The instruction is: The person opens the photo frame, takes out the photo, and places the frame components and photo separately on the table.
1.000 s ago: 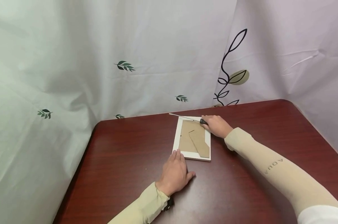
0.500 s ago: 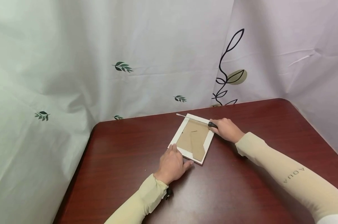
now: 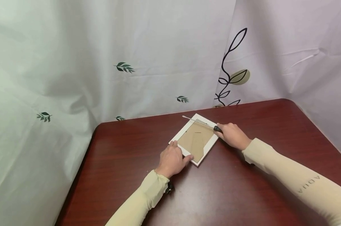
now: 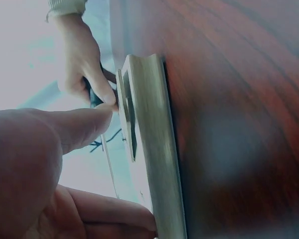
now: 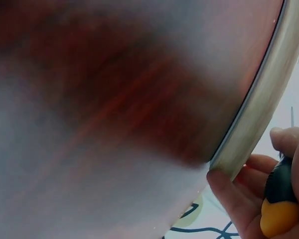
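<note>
A white picture frame [image 3: 208,148] lies face down on the table, turned diagonally, its brown backing board [image 3: 187,138] and folded stand flap on top. My left hand [image 3: 171,159] rests at the near-left corner, fingers on the border and thumb at the near edge; the left wrist view shows its thumb [image 4: 84,124] extended above the frame's side [image 4: 157,134]. In my right hand [image 3: 232,135] is a screwdriver [image 3: 217,129], its shaft pointing left over the frame's far end. Fingers of that hand touch a frame corner; the right wrist view shows the black-and-yellow handle [image 5: 280,199].
The reddish-brown wooden table [image 3: 125,150] extends around the frame on all sides. Behind it hangs a pale curtain [image 3: 159,47] with leaf prints, close to the table's back edge.
The frame has turned clockwise on the table, from nearly upright to diagonal. My right hand with the screwdriver has shifted right and nearer; my left hand has moved slightly left and away.
</note>
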A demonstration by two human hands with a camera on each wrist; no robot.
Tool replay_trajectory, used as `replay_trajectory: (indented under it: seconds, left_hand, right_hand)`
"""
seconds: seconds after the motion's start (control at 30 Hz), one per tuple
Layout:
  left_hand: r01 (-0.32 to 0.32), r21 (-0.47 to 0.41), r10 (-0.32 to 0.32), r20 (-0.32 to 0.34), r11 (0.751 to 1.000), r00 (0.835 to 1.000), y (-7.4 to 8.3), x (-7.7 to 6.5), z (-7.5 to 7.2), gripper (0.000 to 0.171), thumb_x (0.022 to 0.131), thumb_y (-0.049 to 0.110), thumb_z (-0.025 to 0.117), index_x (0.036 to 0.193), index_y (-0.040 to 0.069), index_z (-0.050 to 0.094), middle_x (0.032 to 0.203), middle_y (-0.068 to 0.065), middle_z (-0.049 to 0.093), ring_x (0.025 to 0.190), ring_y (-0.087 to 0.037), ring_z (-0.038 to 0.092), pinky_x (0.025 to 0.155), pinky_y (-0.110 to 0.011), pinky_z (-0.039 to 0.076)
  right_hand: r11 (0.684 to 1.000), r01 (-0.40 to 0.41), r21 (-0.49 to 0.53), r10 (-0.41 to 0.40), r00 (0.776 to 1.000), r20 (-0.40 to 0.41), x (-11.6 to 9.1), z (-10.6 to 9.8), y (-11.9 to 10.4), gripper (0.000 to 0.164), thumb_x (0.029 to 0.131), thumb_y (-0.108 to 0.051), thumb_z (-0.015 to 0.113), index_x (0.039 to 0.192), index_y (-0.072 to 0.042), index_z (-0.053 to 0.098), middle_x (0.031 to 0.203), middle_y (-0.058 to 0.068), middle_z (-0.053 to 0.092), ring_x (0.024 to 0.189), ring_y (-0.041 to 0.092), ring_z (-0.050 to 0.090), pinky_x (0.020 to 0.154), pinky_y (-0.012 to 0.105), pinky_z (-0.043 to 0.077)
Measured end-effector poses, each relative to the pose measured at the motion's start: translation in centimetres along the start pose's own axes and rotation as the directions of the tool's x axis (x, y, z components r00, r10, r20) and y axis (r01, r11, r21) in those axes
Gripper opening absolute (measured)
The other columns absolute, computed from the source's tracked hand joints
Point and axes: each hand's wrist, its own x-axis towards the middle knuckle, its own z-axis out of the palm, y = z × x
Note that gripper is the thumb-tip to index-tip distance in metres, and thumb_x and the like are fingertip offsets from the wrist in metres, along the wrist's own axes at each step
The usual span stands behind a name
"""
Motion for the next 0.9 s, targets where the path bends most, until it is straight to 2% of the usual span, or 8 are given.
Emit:
replay_trajectory:
  seconds: [0.23,0.33,0.43,0.6,0.83,0.9]
  left_hand:
    - [0.013,-0.028,-0.013,0.004,1.0,1.0,-0.4,0.6,0.0,0.06,0.082,0.059,0.057,0.054,0.006,0.057,0.131,-0.02,0.051,0.124,-0.03,0.046,0.084,-0.047,0.05]
    - [0.009,-0.023,-0.009,0.007,1.0,1.0,-0.6,0.8,0.1,0.059,0.082,0.058,0.057,0.05,0.008,0.054,0.131,-0.02,0.051,0.124,-0.03,0.046,0.082,-0.047,0.051]
    - [0.007,-0.016,-0.007,0.006,1.0,1.0,-0.8,1.1,0.1,0.057,0.082,0.057,0.058,0.053,0.008,0.058,0.131,-0.018,0.051,0.122,-0.03,0.047,0.079,-0.048,0.051]
    - [0.014,-0.012,-0.014,-0.001,1.0,1.0,-1.1,1.5,0.1,0.056,0.082,0.056,0.059,0.08,0.001,0.07,0.13,-0.016,0.053,0.118,-0.028,0.052,0.075,-0.047,0.052]
    - [0.018,-0.017,-0.018,0.006,1.0,1.0,-1.3,2.0,0.0,0.057,0.082,0.052,0.061,0.096,-0.002,0.069,0.13,-0.016,0.053,0.111,-0.031,0.057,0.074,-0.047,0.053]
    - [0.022,-0.024,-0.022,0.008,0.999,1.0,-1.4,2.1,0.0,0.061,0.082,0.052,0.061,0.107,-0.004,0.066,0.131,-0.016,0.053,0.11,-0.031,0.057,0.074,-0.046,0.053]
  right_hand:
    - [0.999,-0.033,-0.003,0.033,0.999,-0.002,-0.7,-0.1,-0.5,0.018,0.091,-0.022,0.058,0.087,-0.005,0.058,0.057,0.001,0.046,0.052,0.02,0.049,0.05,0.036,0.043]
    - [0.999,-0.047,-0.001,0.047,0.999,-0.006,-1.0,0.0,-0.8,0.019,0.092,-0.021,0.057,0.087,-0.003,0.058,0.056,0.002,0.045,0.052,0.02,0.048,0.049,0.035,0.042]
    - [0.998,-0.059,-0.012,0.059,0.998,-0.018,-1.3,0.0,-1.1,0.023,0.091,-0.022,0.057,0.091,0.001,0.06,0.057,0.004,0.048,0.052,0.021,0.05,0.049,0.037,0.044]
    - [0.996,-0.087,-0.013,0.087,0.996,-0.03,-1.7,-0.1,-1.6,0.027,0.09,-0.023,0.059,0.091,0.004,0.061,0.056,0.006,0.049,0.049,0.023,0.051,0.047,0.038,0.044]
    - [0.994,-0.11,-0.006,0.11,0.993,-0.052,-2.0,0.0,-2.0,0.025,0.091,-0.022,0.056,0.082,0.001,0.057,0.051,0.004,0.042,0.046,0.022,0.046,0.044,0.037,0.04]
    - [0.993,-0.12,-0.003,0.119,0.991,-0.061,-2.2,-0.1,-2.2,0.025,0.092,-0.022,0.056,0.077,-0.002,0.055,0.05,0.003,0.04,0.046,0.021,0.044,0.043,0.036,0.039]
